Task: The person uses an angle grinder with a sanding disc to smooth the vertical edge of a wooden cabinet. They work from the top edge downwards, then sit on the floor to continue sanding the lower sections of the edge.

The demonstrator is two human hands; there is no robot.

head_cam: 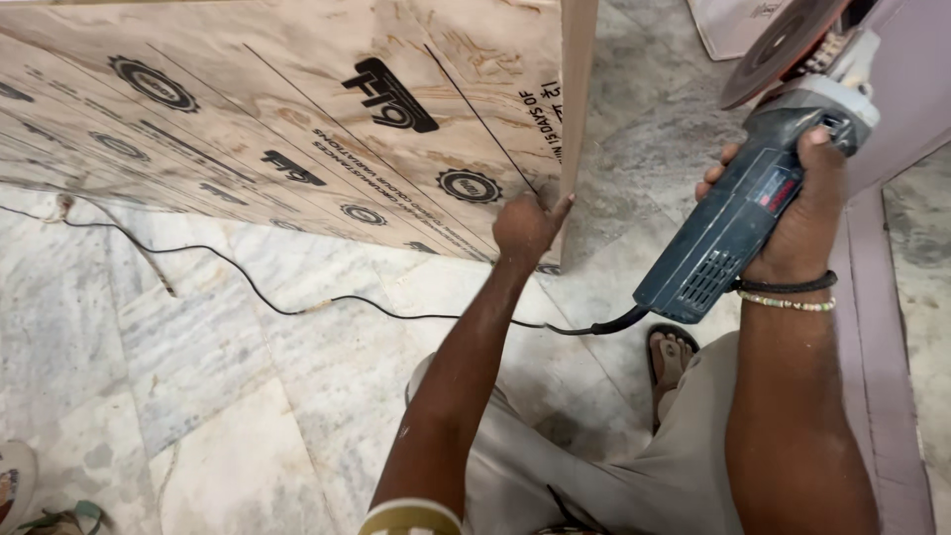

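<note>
On the marble floor [198, 376] we stand a printed plywood sheet [297, 119] on its edge, and our left hand [527, 226] is closed on its lower right corner, thumb against the face and fingers wrapped round the edge. Our right hand [802, 213] is clenched around the body of a blue angle grinder [738, 233], whose disc [783, 50] hangs up and to the right, well apart from the wood. A dark pencil line [480, 119] runs down the sheet to just beside the left hand. To do this well, we judge that the sheet should be braced firmly so it cannot tip, and the left hand should slide away from that line before the disc comes near. The black cord [297, 309] trails across the floor under the left arm; we should keep it behind the tool, clear of the sandalled foot [672, 357].
</note>
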